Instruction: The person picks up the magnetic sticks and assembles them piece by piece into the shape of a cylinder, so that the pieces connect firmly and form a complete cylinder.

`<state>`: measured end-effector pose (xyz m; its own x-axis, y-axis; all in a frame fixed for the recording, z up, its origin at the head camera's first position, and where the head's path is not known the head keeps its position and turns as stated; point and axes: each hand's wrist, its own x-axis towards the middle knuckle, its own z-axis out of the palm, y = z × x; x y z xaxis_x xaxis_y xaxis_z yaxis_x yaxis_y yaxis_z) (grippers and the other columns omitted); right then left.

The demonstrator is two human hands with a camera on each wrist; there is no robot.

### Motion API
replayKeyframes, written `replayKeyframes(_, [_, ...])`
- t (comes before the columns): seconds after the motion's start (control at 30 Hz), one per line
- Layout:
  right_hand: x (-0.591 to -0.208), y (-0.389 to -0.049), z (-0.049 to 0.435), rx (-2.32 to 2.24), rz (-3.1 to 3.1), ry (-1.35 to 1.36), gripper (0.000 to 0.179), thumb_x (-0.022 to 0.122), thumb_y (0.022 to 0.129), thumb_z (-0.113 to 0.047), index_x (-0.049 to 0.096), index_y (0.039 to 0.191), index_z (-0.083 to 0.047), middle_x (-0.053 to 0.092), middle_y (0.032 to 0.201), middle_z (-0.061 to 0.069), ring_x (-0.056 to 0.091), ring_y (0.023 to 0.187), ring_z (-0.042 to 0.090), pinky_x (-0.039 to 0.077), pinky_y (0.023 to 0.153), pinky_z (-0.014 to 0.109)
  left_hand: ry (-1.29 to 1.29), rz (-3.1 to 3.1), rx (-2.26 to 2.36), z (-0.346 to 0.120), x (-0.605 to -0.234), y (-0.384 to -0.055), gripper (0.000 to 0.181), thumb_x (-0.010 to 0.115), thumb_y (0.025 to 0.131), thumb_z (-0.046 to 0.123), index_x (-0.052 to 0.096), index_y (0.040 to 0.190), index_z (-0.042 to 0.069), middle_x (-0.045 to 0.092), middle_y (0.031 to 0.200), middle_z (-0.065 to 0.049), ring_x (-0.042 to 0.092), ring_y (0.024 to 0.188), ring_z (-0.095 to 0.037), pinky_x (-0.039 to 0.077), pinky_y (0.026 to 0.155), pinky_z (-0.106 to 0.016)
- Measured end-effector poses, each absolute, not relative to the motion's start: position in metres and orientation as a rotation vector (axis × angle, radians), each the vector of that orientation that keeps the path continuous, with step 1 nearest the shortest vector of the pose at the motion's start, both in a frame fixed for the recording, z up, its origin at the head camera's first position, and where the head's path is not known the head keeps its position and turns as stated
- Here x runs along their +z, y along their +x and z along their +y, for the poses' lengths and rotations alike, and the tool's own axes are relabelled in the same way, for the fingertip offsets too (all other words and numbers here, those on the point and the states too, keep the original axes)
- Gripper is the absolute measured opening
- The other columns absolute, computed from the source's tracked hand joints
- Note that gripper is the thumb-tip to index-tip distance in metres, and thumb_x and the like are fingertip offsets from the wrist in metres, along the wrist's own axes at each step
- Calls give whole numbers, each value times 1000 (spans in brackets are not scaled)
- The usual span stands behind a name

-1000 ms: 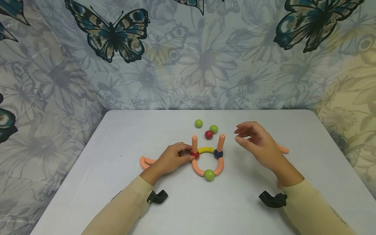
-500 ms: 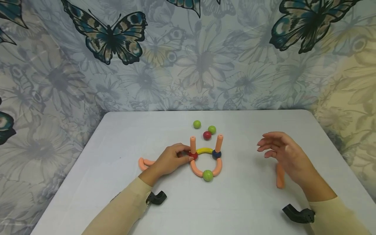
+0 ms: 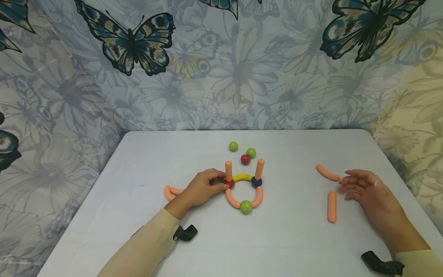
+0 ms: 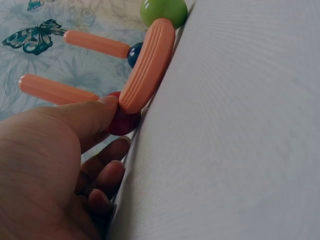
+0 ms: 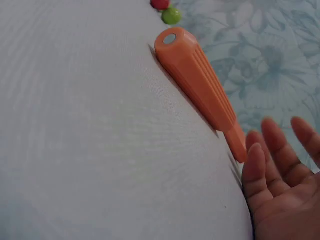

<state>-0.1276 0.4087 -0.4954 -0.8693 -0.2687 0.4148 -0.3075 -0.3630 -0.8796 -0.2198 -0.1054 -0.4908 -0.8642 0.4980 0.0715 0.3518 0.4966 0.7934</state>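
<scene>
My left hand (image 3: 202, 188) pinches a red ball (image 4: 124, 125) between thumb and fingers, at the left side of a ring of magnetic sticks and balls. A yellow curved stick (image 3: 243, 177) closes the ring's back, reaching to a blue ball (image 3: 257, 181). Two peach curved sticks (image 3: 232, 199) meet at a green ball (image 3: 246, 207) in front. Peach straight sticks (image 3: 259, 169) stand up from the red and blue balls. On the right, my right hand (image 3: 375, 200) holds nothing, its fingers loosely bent beside a peach straight stick (image 3: 332, 207) and a peach curved stick (image 3: 327, 172).
Behind the ring lie a loose red ball (image 3: 245, 159) and two green balls (image 3: 233, 146). More peach curved sticks (image 3: 168, 192) lie left of the ring, partly behind the left forearm. A butterfly-patterned cloth (image 3: 221, 77) hangs beyond the white table (image 3: 283, 238).
My right hand has moved from beside the ring to the right and nearer the body, uncovering the straight and curved sticks there. The left hand still holds the red ball.
</scene>
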Motion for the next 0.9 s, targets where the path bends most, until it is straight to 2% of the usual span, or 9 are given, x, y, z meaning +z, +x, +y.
replayKeyframes(0.1, [-497,-128,411,2429,-1762,770,49,26,120,-19,47,153,11,66,131,23,69,114,31,57,87,35,735,2568,1304,-105,-489,-219,32,82,101,27,78,132,21,70,110,14,59,87,-15,49,76,-34])
replayKeyframes(0.23, [-492,-128,409,2346,-1899,691,45,29,120,-19,55,150,3,68,126,16,70,111,25,57,86,31,734,2574,1302,-104,-487,-218,31,82,102,27,78,132,21,70,109,14,59,87,-15,49,76,-34])
replayKeyframes(0.37, [-491,-126,407,2224,-2051,637,41,31,118,-10,58,148,-2,69,123,12,70,110,21,56,87,28,741,2576,1297,-105,-488,-218,31,82,102,29,78,132,22,70,109,14,59,86,-14,49,75,-33])
replayKeyframes(0.5, [-494,-122,402,1967,-2232,586,38,36,114,3,56,147,2,69,120,10,70,106,17,54,83,25,760,2570,1298,-105,-488,-218,31,83,101,32,79,131,22,70,111,15,59,86,-15,49,76,-33])
replayKeyframes(0.6, [-496,-121,397,1741,-2377,512,37,51,109,10,55,145,5,69,119,8,68,104,14,52,82,22,748,2569,1296,-105,-489,-218,31,83,101,32,79,131,23,70,111,15,58,86,-15,48,75,-33])
replayKeyframes(0.7, [-496,-121,393,1551,-2512,453,46,66,102,12,53,145,6,66,120,6,65,104,11,50,83,19,734,2574,1295,-105,-489,-218,31,83,101,31,79,131,23,69,110,15,58,86,-15,48,75,-33])
replayKeyframes(0.8, [-494,-120,391,1356,-2637,377,56,79,97,4,53,147,2,63,121,5,62,104,5,47,82,16,741,2575,1299,-105,-490,-219,31,83,101,31,79,131,23,69,110,15,58,86,-16,48,75,-33])
replayKeyframes(0.9, [-492,-118,390,1275,-2695,348,67,87,92,0,53,149,2,62,119,7,59,98,6,44,76,19,756,2571,1304,-105,-490,-219,31,84,101,30,79,130,23,70,110,14,58,85,-16,48,75,-33])
